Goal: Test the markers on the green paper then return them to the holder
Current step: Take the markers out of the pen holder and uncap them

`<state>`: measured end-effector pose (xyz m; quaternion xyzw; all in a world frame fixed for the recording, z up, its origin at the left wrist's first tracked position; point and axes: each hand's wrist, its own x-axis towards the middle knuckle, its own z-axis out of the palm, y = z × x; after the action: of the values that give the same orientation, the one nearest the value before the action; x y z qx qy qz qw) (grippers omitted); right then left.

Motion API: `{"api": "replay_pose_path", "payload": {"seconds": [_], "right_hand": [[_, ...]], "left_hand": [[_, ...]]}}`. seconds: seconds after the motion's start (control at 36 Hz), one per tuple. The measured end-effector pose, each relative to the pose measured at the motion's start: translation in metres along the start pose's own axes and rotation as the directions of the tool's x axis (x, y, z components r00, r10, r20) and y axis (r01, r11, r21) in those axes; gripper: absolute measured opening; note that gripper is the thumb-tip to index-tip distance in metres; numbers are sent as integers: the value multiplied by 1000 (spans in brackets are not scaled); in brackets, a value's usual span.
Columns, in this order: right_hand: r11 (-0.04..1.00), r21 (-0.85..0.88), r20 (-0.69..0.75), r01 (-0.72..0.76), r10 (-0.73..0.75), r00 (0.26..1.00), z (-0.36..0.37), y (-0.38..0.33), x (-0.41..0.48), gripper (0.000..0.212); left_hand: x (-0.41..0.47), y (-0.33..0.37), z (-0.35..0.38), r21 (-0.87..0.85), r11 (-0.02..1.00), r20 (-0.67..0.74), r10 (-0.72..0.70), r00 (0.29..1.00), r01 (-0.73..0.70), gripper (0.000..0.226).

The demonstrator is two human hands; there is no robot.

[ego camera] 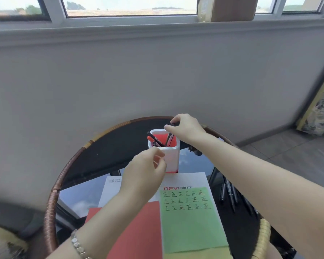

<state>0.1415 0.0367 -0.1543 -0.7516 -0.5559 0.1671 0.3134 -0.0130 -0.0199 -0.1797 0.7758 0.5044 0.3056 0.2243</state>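
A white holder (171, 156) with a red inside stands on the round glass table and has several markers (154, 140) leaning in it. My right hand (187, 128) is over the holder's far right corner and pinches the top of a dark marker (169, 138) that stands in the holder. My left hand (145, 171) hovers in front of the holder with its fingers loosely curled and nothing in them. The green paper (192, 225) lies nearer to me, with three rows of black test marks along its top.
A red sheet (138, 232) and a white printed sheet (191, 179) lie under and beside the green paper. Several dark pens (230, 194) lie on the glass at the right. The table has a woven rattan rim (51, 208). A wall stands close behind.
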Motion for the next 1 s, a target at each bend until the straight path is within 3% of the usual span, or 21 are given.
{"api": "replay_pose_path", "payload": {"seconds": [0.19,0.33,0.42,0.5,0.56,0.64,0.67,0.72,0.81,0.86,1.0], "right_hand": [[987,79,-172,137,-122,978,-16,-6,-23,14],[888,164,-409,429,-335,849,-54,-16,-66,5],[831,250,-432,497,-364,826,-68,-15,-92,3],[766,457,-401,453,-277,873,-72,-9,-109,6],[681,652,-332,333,-138,933,-72,-2,-115,8],[477,878,-68,43,34,997,-70,10,-118,3],[461,886,23,-45,54,998,-67,13,-118,10],[568,811,114,-136,75,991,-59,18,-120,23],[727,686,-1,-26,36,999,-49,23,-128,28],[743,669,-75,27,30,997,-45,25,-130,31],[659,749,-100,68,10,995,-42,21,-134,27]], "left_hand": [[-5,-9,-6,-73,996,-71,47,996,-52,23],[-5,2,-4,-146,954,-286,213,934,-262,36],[-1,11,-3,-198,935,-264,240,934,-296,45],[0,18,0,-248,924,-123,269,955,-292,30],[-3,24,4,-201,927,-40,315,948,-316,9],[-12,32,10,-200,915,19,362,932,-351,27],[-14,35,11,-207,915,39,361,932,-346,27],[-15,39,11,-174,928,101,351,931,-331,17],[-16,45,13,-39,942,197,333,922,-332,17],[-17,47,13,-8,940,220,334,917,-340,20],[-22,46,15,-2,921,220,381,898,-391,30]]}}
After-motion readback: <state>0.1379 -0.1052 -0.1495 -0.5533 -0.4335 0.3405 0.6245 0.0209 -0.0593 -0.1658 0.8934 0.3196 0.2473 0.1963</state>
